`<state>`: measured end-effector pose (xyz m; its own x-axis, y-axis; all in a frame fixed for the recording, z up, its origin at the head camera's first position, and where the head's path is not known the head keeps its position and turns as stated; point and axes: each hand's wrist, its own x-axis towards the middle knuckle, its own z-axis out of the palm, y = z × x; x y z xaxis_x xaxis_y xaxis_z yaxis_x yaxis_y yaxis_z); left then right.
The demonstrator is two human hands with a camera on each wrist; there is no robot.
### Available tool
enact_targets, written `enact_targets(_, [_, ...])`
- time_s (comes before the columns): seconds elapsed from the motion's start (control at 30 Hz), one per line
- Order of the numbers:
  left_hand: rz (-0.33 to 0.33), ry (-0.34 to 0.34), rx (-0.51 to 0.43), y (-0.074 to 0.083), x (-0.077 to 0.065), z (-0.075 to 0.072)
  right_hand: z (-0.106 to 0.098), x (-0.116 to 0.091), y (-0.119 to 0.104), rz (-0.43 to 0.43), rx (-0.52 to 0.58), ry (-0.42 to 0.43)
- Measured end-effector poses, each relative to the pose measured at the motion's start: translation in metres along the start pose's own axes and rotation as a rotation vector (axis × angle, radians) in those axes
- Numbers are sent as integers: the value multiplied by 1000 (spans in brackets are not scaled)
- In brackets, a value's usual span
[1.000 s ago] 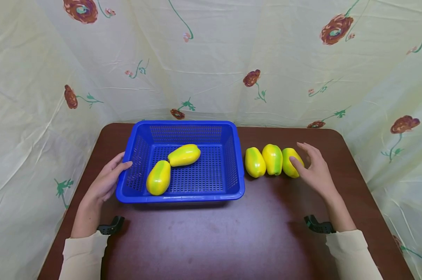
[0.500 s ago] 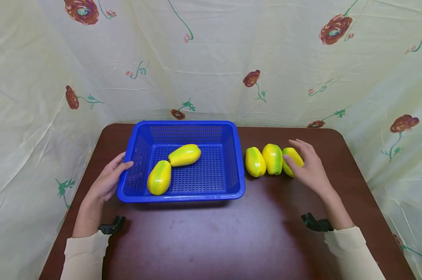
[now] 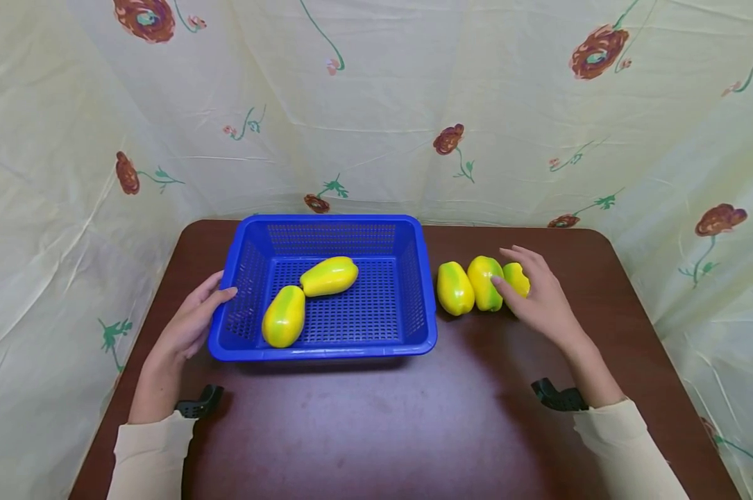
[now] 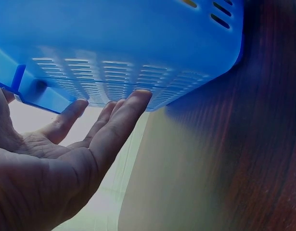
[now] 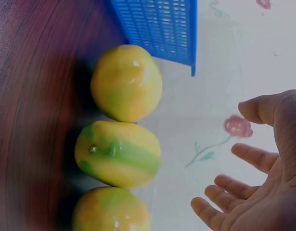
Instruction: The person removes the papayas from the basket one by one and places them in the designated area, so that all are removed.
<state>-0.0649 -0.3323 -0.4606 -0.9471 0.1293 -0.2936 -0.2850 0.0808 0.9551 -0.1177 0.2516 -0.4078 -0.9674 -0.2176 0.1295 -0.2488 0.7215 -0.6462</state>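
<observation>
My left hand [image 3: 189,319] holds the left rim of a blue plastic basket [image 3: 320,354], its thumb over the rim. In the left wrist view, fingers [image 4: 116,125] lie against the slotted outer wall. Two yellow-green papayas [image 3: 284,318] lie in the basket's left half. To the basket's right, three more stand in a row on the table: a left papaya [image 3: 455,289], a middle papaya [image 3: 486,281] and a right papaya [image 3: 515,276]. My right hand [image 3: 541,298] hovers over the right one, partly hiding it, fingers spread and holding nothing. The right wrist view shows a gap between fingers and fruit.
The brown table [image 3: 351,423] has rounded far corners. A pale flowered cloth [image 3: 382,104] hangs behind it and along both sides. A black band [image 3: 560,396] sits on the right wrist, another black band [image 3: 200,403] on the left.
My right hand has moved left, from beside the right papaya to over it, the thumb now overlapping the middle papaya. The left hand, basket and fruit stay in place.
</observation>
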Motion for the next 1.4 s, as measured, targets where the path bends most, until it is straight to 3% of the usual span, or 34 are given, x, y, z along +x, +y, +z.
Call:
enact_targets(0.37, [37, 1, -32, 2, 0, -3, 1, 14, -18, -91, 2, -21])
enact_targets(0.9, [7, 2, -26, 0, -2, -2, 22, 24, -48, -138, 38, -102])
enact_targets(1.4, [-12, 9, 4, 1, 2, 1, 32, 34, -79, -193, -3, -200])
